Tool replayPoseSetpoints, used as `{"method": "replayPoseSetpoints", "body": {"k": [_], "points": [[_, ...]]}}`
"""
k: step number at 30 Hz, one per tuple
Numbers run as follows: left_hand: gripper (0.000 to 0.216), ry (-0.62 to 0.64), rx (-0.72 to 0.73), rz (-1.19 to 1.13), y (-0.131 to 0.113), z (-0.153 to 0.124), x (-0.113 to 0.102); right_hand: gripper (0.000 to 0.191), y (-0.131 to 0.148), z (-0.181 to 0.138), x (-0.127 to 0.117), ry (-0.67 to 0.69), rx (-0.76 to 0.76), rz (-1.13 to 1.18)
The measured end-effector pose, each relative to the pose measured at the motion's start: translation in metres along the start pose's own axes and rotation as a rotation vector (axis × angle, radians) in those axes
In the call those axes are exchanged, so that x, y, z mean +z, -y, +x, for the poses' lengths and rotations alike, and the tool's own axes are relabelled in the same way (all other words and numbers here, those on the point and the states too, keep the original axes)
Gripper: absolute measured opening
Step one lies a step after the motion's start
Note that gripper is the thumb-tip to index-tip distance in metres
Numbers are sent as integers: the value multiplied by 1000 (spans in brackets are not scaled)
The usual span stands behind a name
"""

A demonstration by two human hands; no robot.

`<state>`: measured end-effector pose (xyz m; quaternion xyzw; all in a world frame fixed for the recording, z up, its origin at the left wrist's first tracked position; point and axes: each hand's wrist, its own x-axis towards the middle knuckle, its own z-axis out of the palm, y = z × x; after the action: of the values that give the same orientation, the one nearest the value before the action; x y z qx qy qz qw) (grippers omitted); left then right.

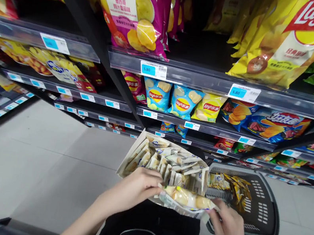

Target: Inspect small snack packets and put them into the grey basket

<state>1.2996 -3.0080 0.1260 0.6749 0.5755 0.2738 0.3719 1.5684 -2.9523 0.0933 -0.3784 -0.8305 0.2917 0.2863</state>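
Note:
Between both hands is a small clear-fronted snack packet [188,198] with pale yellow pieces inside. My left hand [145,187] pinches its left end, thumb and fingers together. At the other end, my right hand [225,221] grips the packet's right edge. Just behind it is an open white cardboard box [130,157], tilted and filled with several similar packets standing on edge. The packet lies across the box's near side, and what supports the box underneath is hidden.
A grey shopping basket [275,209] with several snack packets stands on the floor at right. Ahead, a shelf edge [188,74] carries large chip bags, including a yellow one [289,47]. Lower shelves hold small blue bags [156,95]. Grey floor tiles [58,149] extend left.

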Motion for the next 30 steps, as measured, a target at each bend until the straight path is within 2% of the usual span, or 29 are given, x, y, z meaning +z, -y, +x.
{"method": "replayPoseSetpoints", "body": {"k": [2,4,8,11,14,16,19,22,24,26,30], "points": [[24,-72,40,144,-3,-4,0,21,1,2,-3,-67,-110,-102],[26,-111,36,170,-4,-7,1,21,2,1,-3,-146,-119,-183],[29,-172,-1,-52,-7,-8,3,22,0,-7,1,-244,-114,-152],[31,-234,-108,-216,-5,-8,6,24,-2,-15,2,-278,-89,-25],[28,-306,-140,-394,-1,-9,15,24,-4,-23,6,-319,-64,166],[23,-378,-178,-526,1,-8,25,24,-3,-26,12,-385,14,302],[14,-471,-308,-665,0,-7,41,8,1,-24,28,-431,304,543],[26,-519,-386,-779,-1,-7,51,25,2,-17,42,-424,569,860],[40,-530,-413,-816,1,-7,54,27,0,-14,47,-352,639,983],[46,-523,-445,-797,6,-7,56,23,-3,-15,48,-266,652,965],[23,-417,-484,-726,18,1,66,27,-5,-27,37,-268,624,647]]}}
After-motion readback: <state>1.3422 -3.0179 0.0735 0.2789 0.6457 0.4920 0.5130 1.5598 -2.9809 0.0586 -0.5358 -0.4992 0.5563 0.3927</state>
